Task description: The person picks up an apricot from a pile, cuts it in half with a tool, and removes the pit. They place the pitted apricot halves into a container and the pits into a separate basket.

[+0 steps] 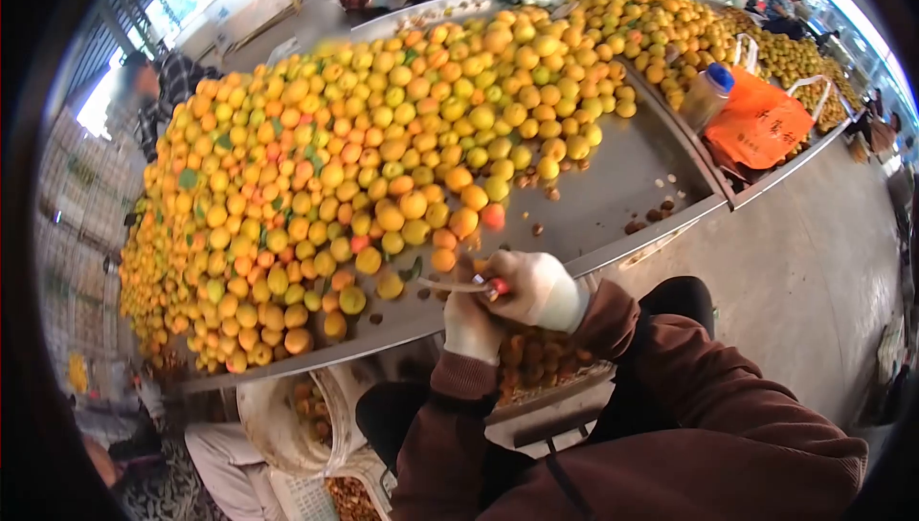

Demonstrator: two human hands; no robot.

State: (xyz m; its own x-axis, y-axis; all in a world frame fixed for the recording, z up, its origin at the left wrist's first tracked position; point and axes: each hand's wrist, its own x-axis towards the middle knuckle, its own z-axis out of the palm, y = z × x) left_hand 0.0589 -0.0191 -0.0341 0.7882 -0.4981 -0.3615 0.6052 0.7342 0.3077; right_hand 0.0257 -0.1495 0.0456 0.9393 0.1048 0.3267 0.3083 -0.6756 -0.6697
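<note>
My right hand (538,288), in a white glove, is closed on a small tool (459,286) that has a red grip and a thin pale blade pointing left. My left hand (469,322), also gloved, is curled just under the blade and touches the right hand; what it holds is hidden. Both hands hover at the near rim of a metal sorting table (613,186). A big heap of yellow-orange fruit (364,157) covers the table, its closest pieces a little beyond my fingers.
Dark pits (651,220) lie scattered on the bare metal at right. A white bucket (278,416) and a crate of fruit pieces (541,358) stand below the table edge. An orange bag (761,124) and a blue-capped bottle (708,95) sit far right. People work along the far side.
</note>
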